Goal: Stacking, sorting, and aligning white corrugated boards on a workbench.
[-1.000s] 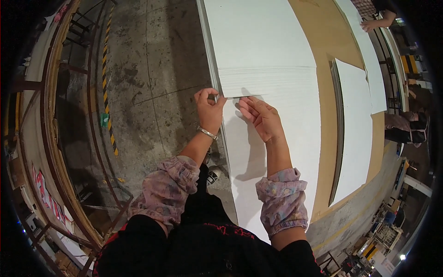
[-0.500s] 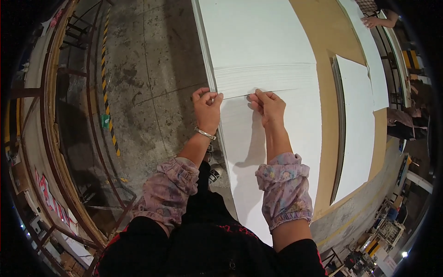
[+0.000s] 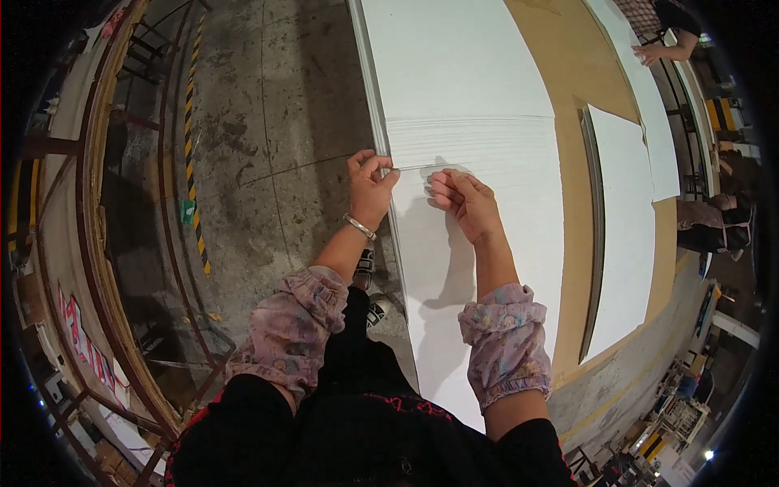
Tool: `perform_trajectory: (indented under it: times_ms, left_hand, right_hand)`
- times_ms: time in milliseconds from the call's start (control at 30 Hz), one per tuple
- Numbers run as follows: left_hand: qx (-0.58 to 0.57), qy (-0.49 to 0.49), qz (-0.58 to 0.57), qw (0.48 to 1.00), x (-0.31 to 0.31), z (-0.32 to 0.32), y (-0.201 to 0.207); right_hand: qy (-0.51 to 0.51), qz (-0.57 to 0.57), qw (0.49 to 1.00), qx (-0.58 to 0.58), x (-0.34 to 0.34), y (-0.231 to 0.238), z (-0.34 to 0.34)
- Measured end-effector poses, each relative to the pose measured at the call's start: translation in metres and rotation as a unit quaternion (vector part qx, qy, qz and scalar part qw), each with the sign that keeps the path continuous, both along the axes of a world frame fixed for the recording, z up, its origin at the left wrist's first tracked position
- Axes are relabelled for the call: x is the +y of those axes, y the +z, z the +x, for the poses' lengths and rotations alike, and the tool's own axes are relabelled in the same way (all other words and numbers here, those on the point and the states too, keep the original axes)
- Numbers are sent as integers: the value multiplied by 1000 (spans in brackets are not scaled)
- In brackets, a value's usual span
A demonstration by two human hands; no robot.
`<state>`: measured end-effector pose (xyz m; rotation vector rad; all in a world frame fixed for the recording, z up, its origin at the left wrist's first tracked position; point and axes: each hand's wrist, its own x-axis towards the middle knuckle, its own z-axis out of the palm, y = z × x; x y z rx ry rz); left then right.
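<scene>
A long stack of white sheets (image 3: 462,57) lies in front of me, its edges fanned into thin parallel steps across the middle. My left hand (image 3: 373,188) is at the stack's left side, thumb and fingers pinched on the left end of a white sheet's edge. Over the stack, just on my side of that edge, my right hand (image 3: 469,204) hovers with thumb and fingers drawn together. Its shadow falls apart from it on the white surface. Whether anything thin is between its fingertips cannot be made out.
Brown board (image 3: 572,73) lies right of the stack, bearing another white pile (image 3: 629,219) with a dark side edge. Another person's hand (image 3: 649,54) rests at the far right. A metal frame (image 3: 97,219) stands left, beyond the concrete floor with its striped tape (image 3: 191,138).
My right hand has come off the sheet edge and drawn slightly back toward me. My left hand stays at the left edge, still pinching; the view has shifted a little.
</scene>
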<state>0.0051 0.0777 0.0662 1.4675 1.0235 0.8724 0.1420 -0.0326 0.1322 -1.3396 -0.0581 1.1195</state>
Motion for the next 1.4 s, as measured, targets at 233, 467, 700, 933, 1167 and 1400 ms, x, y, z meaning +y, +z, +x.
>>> perform_trajectory:
  times_ms: [233, 467, 700, 933, 1167, 1400]
  left_hand:
    - [-21, 82, -33, 996, -2, 8, 5]
    - [-72, -1, -28, 997, 0, 4, -3]
    - [-52, -22, -38, 998, 0, 2, 3]
    - [-3, 70, -21, 997, -3, 6, 6]
    - [-7, 70, -25, 997, -1, 5, 0]
    - [14, 81, -6, 997, -2, 8, 3]
  right_hand:
    - [29, 47, 997, 55, 12, 1, -12]
    - [-107, 11, 992, 68, 10, 0, 11]
    - [-152, -63, 985, -50, 16, 3, 26]
    - [-122, -109, 981, -101, 25, 6, 20]
    - [-124, -101, 981, -109, 26, 1, 21]
    - [-125, -91, 981, -119, 27, 0, 21]
